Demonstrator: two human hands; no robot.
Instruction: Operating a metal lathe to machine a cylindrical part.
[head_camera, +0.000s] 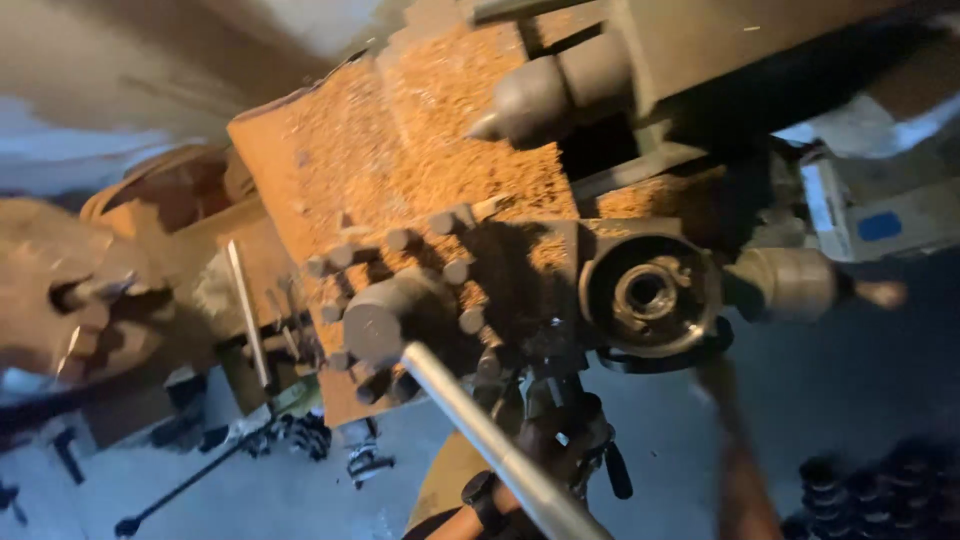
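A long silver metal bar slants up from the bottom edge to the grey round-headed tool post of a sawdust-strewn orange-brown lathe carriage. A blurred hand sits just beside the bar's lower end; which hand, and whether it grips, I cannot tell. A grey conical tailstock centre points left above.

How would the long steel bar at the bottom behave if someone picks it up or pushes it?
The steel bar looks solid and straight, so it is probably stiff and heavy for its size. Its round, smooth, shiny surface suggests it may slip in a grip and would likely roll on a flat surface.
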